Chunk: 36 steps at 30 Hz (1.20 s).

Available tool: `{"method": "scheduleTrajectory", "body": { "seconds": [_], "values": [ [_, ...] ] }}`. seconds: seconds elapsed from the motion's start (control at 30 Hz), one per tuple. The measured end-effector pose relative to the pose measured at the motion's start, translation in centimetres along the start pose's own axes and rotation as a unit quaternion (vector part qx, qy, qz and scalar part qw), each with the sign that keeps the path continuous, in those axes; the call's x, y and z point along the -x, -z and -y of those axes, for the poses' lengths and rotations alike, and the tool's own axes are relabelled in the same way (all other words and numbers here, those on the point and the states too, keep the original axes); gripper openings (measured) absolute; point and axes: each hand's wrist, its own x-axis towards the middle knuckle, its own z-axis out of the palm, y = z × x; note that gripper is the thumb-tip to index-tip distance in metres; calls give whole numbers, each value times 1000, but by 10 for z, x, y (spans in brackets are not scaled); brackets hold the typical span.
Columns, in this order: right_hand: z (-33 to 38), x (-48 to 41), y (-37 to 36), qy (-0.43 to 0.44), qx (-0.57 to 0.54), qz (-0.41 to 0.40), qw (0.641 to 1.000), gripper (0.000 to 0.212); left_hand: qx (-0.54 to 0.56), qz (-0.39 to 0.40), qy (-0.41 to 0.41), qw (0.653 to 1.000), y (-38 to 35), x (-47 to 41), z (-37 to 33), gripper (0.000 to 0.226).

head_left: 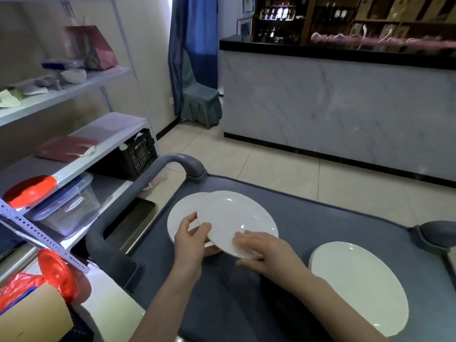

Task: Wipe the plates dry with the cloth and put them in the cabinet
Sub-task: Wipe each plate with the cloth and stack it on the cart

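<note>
Nearest to me, on the right of the dark grey cart top (320,215), sits a low stack of wide white plates (357,285), well clear of both hands. Just beyond it the person holds a round white ceramic plate (234,218) by its near rim, tilted a little and lifted off the cart. The left hand (191,240) grips the plate's left edge, thumb curled over the top of the rim and the other fingers tucked underneath, out of sight. The right hand (261,253) is blurred, but its fingers (243,239) lie across the plate's upper face just inside the near edge, with the thumb showing below the rim, so the rim is pinched between them. Under the held plate and partly covered by it, a second white plate (180,215) lies flat on the cart, peeping out on the left. Past that, a curved grey handle (148,178) bends round the cart's left end. Beside it stands a white metal shelving rack (111,134) carrying a clear plastic box (66,208), a red round lid (29,191) and a black plastic crate (138,154). Farther across the tiled floor runs a marble-patterned counter (345,107) with a black top, and in the far corner a cloth-covered chair (199,102) stands by a blue curtain (192,33).
</note>
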Motion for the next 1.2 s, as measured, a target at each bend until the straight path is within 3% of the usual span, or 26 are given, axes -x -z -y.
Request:
{"method": "scheduleTrajectory", "body": {
  "seconds": [0.07, 0.17, 0.23, 0.33, 0.4, 0.47, 0.53, 0.67, 0.77, 0.9, 1.2],
  "values": [
    [-1, -17, -4, -72, -66, -12, 995, 51, 6, -4, 10, 1000, 17, -20, -5, 32],
    [-5, -41, -12, -180, -61, -135, 972, 51, -10, 15, 11, 1000, 40, -48, -13, 31],
    [-4, -58, -19, -251, -94, -165, 949, 56, -22, 35, 12, 999, 53, -65, -15, 34],
    [-1, -81, -29, -315, -178, -179, 915, 38, -34, 46, 19, 998, 69, -87, -16, 38],
    [3, -92, -37, -330, -206, -194, 901, 31, -41, 53, 12, 998, 77, -97, -16, 35],
    [5, -100, -47, -353, -224, -213, 883, 46, -62, 57, 1, 996, 84, -105, -15, 33],
    [6, -109, -60, -369, -234, -221, 872, 46, -123, 48, -26, 991, 90, -114, -13, 33],
    [5, -120, -85, -400, -232, -222, 858, 37, -312, 20, -105, 944, 100, -132, -10, 33],
    [0, -124, -97, -415, -212, -206, 861, 31, -375, 13, -117, 920, 103, -140, -6, 25],
    [-6, -128, -106, -425, -171, -203, 865, 27, -395, 13, -118, 911, 105, -147, 3, 20],
    [-14, -131, -112, -431, -162, -233, 857, 38, -404, 21, -102, 909, 104, -152, 10, 40]
  ]
}}
